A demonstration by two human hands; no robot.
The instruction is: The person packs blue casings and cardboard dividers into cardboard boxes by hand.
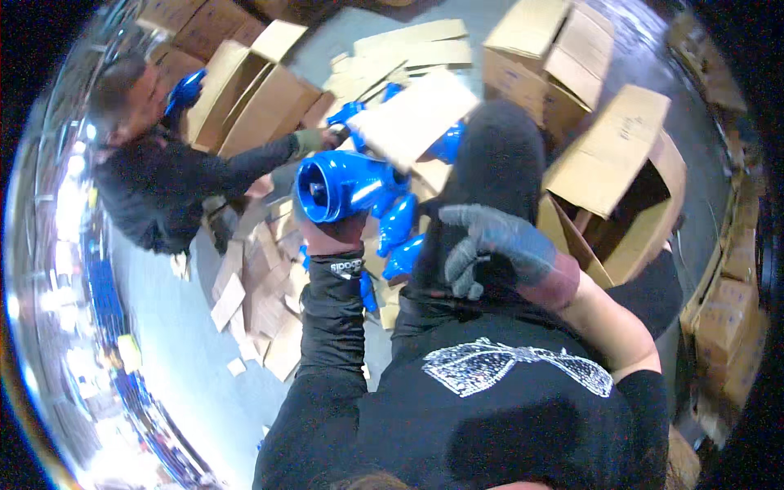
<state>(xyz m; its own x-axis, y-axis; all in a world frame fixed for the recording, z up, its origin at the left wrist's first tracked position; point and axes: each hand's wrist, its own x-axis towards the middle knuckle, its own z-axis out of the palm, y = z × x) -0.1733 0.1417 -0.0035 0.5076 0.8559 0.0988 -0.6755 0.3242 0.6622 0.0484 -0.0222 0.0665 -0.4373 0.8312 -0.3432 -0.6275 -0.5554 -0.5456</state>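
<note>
A glossy blue pipe fitting point(351, 186) is held up in front of me, its round open mouth turned toward me and to the left. My left hand point(331, 233), in a dark reddish glove, is closed around its underside; the fitting hides most of the fingers. More blue fittings point(398, 220) lie just right of and below it, among pieces of cardboard. My right hand point(498, 245), in a grey glove with a maroon cuff, hovers by my right thigh. Its index finger is stretched out, the other fingers are bent and apart, and nothing shows in it.
At the left a person point(155, 171) in dark clothes reaches toward the blue fittings beside an open carton point(269, 106). Torn cardboard point(261, 286) litters the floor. Open boxes stand at the far right point(547, 65) and beside my right leg point(612, 196). A cardboard sheet point(412, 118) covers some fittings.
</note>
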